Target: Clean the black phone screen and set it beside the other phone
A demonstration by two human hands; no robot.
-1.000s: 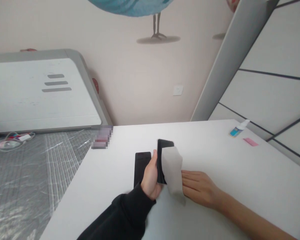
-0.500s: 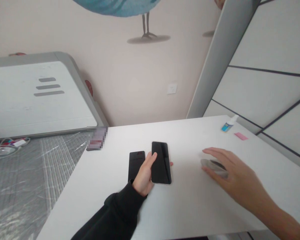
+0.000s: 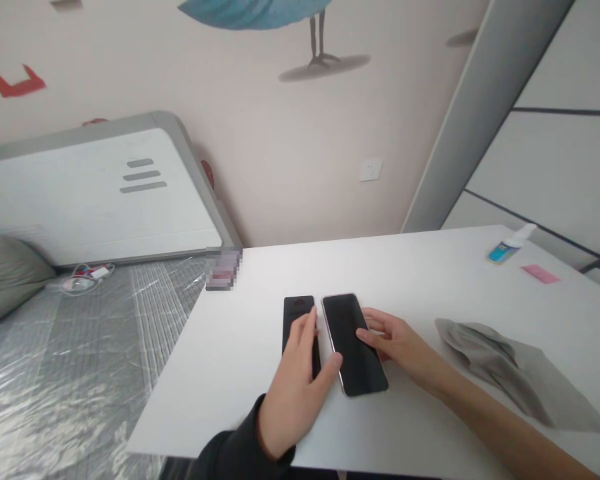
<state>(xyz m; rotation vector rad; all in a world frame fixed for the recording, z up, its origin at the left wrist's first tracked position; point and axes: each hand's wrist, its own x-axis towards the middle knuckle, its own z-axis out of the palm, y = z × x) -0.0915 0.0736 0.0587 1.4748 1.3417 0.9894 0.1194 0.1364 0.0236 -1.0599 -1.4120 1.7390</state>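
Note:
A black phone (image 3: 354, 343) with a dark screen sits between both hands, just above or on the white table (image 3: 420, 280). My left hand (image 3: 295, 383), in a black sleeve, grips its left edge with thumb and fingers. My right hand (image 3: 397, 343) holds its right edge with the fingertips. A second, smaller black phone (image 3: 299, 319) lies flat just left of it, partly under my left hand. A crumpled grey cloth (image 3: 510, 370) lies on the table to the right, apart from both hands.
A small spray bottle with a blue label (image 3: 507, 245) and a pink slip (image 3: 540, 273) lie at the table's far right. A blurred small object (image 3: 223, 268) sits at the far left corner. A plastic-covered bed (image 3: 70, 347) with a headboard lies left of the table.
My right hand has let go of the grey cloth on the right of the table and come back to the phone's right edge. The left hand has kept hold of the phone.

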